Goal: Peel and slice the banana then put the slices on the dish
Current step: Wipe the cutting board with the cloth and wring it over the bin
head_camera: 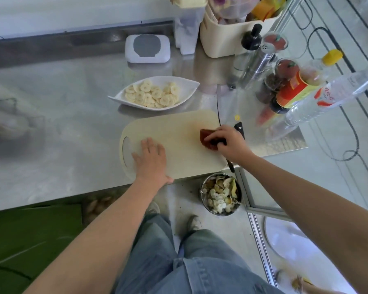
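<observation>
Nearest, on the floor at 5 o'clock from the board, a round metal pail (201,193) holds banana peels and scraps (219,194). On the steel worktop (72,134) lies a pale beige plastic cutting board (179,128). The left hand (151,160) rests flat on its 8 o'clock part, fingers straight and slightly apart, beside the handle slot. At the board's 3 o'clock edge the right hand (232,143) presses a crumpled reddish-brown cloth (206,137) onto the surface, fingers curled over it. A black-handled knife (240,129) lies along that same edge, its handle passing under the hand; whether the hand touches it I cannot tell. At 12 o'clock, just beyond the board, a white leaf-shaped dish (189,85) carries the pile of round banana slices (153,95). Bottles and shakers (293,90) crowd 2 o'clock.
</observation>
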`<state>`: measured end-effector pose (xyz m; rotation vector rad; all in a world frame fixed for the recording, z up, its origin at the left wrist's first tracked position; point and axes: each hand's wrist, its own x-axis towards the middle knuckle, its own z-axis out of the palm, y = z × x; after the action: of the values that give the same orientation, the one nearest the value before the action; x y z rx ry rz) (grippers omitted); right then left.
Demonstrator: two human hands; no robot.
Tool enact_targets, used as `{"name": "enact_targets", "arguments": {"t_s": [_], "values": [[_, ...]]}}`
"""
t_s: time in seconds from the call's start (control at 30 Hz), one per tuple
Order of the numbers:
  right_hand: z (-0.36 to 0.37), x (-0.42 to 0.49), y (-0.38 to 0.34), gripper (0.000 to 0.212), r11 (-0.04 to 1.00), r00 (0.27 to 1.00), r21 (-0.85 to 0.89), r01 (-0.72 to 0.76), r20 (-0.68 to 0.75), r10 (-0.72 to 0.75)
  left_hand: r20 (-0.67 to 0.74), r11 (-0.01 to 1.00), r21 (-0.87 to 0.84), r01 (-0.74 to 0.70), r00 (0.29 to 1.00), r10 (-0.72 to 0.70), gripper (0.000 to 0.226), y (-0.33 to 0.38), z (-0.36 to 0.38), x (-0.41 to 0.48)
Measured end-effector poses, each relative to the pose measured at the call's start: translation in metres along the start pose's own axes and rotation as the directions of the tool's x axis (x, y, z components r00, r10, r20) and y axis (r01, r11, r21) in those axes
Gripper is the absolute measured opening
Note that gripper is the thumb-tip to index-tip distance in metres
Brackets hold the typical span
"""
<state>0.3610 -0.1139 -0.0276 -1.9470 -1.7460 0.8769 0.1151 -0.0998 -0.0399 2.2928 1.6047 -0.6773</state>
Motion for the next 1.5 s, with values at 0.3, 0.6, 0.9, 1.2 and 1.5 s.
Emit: {"name": "enact_targets", "arguments": {"t_s": [0.3,0.6,0.9,1.2,1.5], "values": [[0.021,-0.011,0.007,0.047,0.996,0.981,-0.067,0.055,0.19,-0.042,-0.079,0.996,-0.062,-0.057,0.995,0.052,0.111,-0.003,0.012,-0.005],[0.024,-0.002,-0.01,0.05,0.999,0.999,-0.053,-0.001,0.053,0.004,-0.088,0.998,-0.035,-0.051,0.995,0.048,0.109,-0.003,0.016,-0.004],[0.016,-0.029,-0.009,0.044,0.956,0.984,0.235,-0.173,-0.009,0.18,-0.194,0.8,-0.597,-0.056,0.978,-0.077,0.054,-0.021,0.008,-0.014],[0.038,-0.028,-0.009,0.042,0.965,0.965,0.063,-0.255,-0.045,0.258,0.076,0.471,-0.714,0.518,0.725,-0.684,0.037,-0.054,0.031,-0.024],[0.034,-0.035,-0.009,0.04,0.958,0.957,0.104,-0.267,-0.092,0.277,0.398,-0.024,-0.852,0.523,0.616,-0.68,0.035,-0.055,0.013,-0.007]]}}
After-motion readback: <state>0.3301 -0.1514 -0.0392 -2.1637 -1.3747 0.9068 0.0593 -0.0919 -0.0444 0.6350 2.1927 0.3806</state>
